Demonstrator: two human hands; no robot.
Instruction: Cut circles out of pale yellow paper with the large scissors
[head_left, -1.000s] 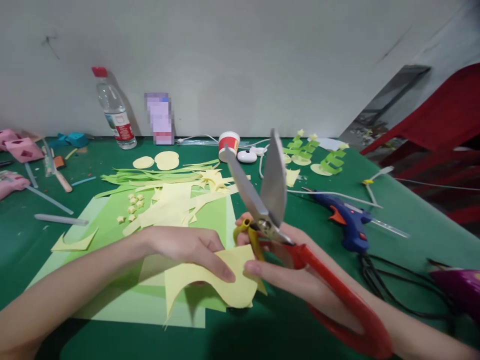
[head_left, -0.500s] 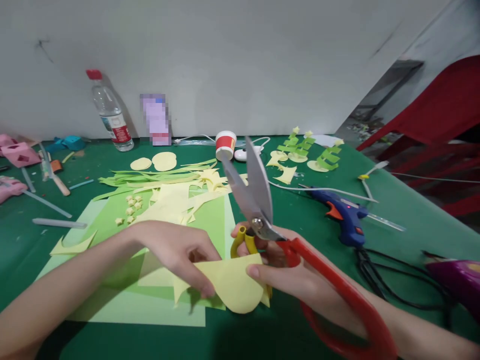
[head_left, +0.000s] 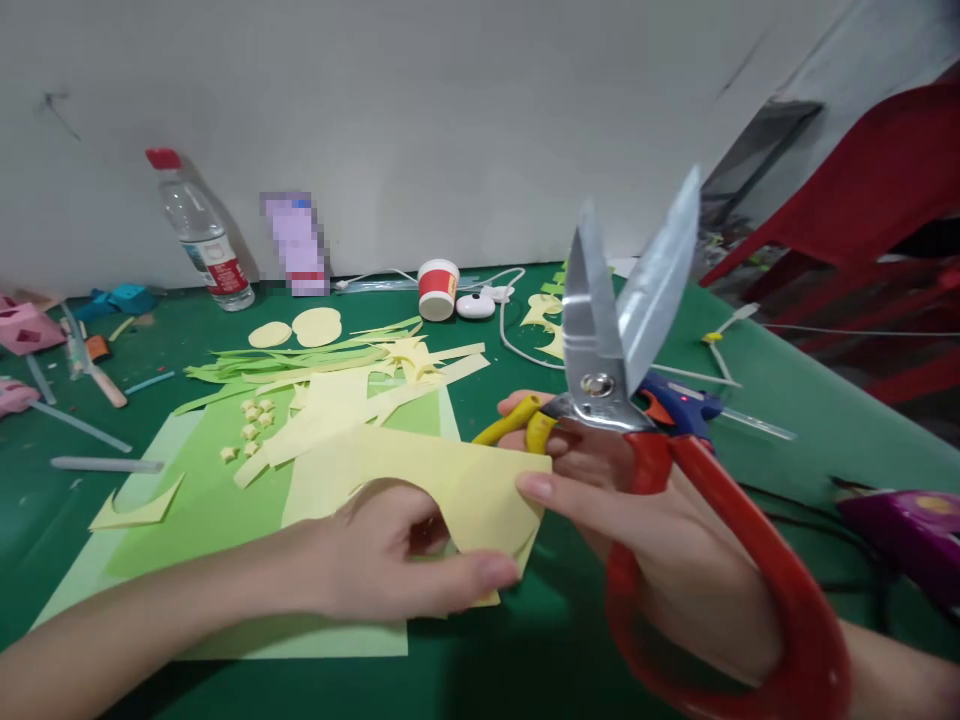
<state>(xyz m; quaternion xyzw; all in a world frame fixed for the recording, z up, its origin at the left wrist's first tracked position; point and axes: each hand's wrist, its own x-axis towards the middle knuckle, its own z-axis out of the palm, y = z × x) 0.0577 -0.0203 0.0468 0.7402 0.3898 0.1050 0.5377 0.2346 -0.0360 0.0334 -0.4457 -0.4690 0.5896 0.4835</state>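
My left hand (head_left: 390, 565) pinches a pale yellow paper sheet (head_left: 457, 480) with a curved cut-out, thumb on top, just above the green paper. My right hand (head_left: 637, 530) grips the red-handled scissors (head_left: 622, 340), whose blades stand apart and point up. Its fingertip also touches the right edge of the yellow sheet. A small yellow curled piece (head_left: 517, 425) sits at the right hand's fingers beside the scissor pivot.
Green paper sheets (head_left: 202, 500) lie on the green table (head_left: 90, 400) with yellow and green paper strips (head_left: 330, 370). A blue glue gun (head_left: 682, 410) lies behind the scissors, a purple tool (head_left: 907, 530) at right. A water bottle (head_left: 195, 235) and red-white cup (head_left: 437, 288) stand by the wall.
The scissors rose and moved right, and their blades spread wider. The yellow sheet was turned and lifted flatter, with my left hand now under and in front of it.
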